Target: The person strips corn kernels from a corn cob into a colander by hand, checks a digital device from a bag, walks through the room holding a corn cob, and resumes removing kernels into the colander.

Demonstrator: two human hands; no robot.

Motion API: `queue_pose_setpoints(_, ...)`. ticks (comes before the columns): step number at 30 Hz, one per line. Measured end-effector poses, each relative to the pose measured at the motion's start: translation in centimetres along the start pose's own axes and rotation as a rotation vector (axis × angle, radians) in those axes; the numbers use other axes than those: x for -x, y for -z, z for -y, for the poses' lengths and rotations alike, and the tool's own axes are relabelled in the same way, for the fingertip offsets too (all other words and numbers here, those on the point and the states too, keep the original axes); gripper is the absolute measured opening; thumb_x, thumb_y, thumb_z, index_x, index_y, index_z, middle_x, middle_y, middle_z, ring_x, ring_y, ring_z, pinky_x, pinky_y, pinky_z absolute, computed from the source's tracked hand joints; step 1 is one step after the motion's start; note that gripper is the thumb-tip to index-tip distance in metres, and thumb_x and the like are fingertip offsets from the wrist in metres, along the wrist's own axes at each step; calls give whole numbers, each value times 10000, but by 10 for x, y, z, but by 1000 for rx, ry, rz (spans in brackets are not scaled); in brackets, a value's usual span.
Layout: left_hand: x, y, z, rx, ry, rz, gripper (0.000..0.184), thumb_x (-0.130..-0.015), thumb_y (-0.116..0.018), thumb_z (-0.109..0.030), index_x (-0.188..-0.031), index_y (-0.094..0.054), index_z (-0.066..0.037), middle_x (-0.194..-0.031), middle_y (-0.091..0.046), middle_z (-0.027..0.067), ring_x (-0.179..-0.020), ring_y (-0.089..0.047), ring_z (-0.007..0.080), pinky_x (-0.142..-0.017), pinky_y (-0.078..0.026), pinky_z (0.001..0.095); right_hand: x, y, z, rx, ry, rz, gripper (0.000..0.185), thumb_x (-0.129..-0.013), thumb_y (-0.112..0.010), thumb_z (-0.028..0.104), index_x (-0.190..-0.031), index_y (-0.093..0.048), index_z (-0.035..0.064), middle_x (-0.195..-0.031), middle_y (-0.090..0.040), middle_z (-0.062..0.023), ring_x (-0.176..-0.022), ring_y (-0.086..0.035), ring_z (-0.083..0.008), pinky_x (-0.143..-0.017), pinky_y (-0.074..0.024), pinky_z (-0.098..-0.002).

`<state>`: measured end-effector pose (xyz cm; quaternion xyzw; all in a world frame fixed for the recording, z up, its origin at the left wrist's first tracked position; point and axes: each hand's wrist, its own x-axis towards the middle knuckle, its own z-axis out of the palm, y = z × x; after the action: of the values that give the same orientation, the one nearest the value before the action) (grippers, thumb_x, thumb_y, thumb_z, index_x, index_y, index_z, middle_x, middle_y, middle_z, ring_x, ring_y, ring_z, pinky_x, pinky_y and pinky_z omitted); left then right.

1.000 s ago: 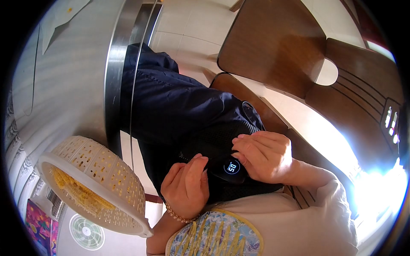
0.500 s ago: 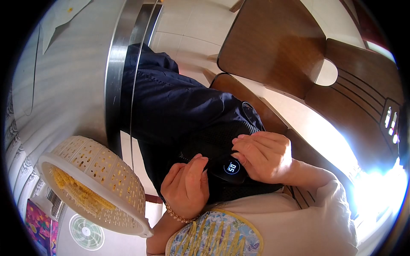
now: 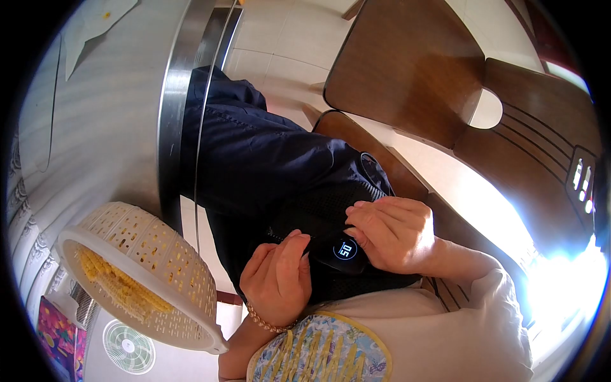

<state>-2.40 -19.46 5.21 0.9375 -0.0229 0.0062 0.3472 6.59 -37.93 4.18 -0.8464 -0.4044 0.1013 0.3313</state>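
Observation:
My left hand (image 3: 277, 277), with a beaded bracelet (image 3: 267, 323) at the wrist, is closed over my lap, thumb and fingers bunched. Opposite it, my right hand (image 3: 393, 232) is closed too, its thumb and fingers pinched together. Dark material lies behind both sets of fingertips, and what they hold, if anything, cannot be made out. Between the hands rests a black device (image 3: 353, 260) with a lit round display (image 3: 345, 249) showing digits. Black mesh fabric (image 3: 286, 210) surrounds it on my lap, above navy trousers (image 3: 261, 146).
A white plastic colander (image 3: 143, 235) holding yellow corn cobs (image 3: 118, 286) stands by the edge of the metal table (image 3: 108, 140) at left. Brown wooden chairs (image 3: 407, 63) stand at the upper right. A fan (image 3: 129, 347) shows at lower left. Bright light glares at right.

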Motion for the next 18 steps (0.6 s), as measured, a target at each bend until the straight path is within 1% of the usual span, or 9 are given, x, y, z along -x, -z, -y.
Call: queue_pose_setpoints(18, 1, 2, -4, 5, 3, 1, 296, -742, -630, 38, -1022, -534, 35, -856, -664, 164, -660, -651, 225, -594, -505, 297, 1, 2, 2, -6, -1, -13, 139, -700, -697, 91, -778, -608, 17, -779, -669, -113, -652, -666, -223, -594, -550, -299)
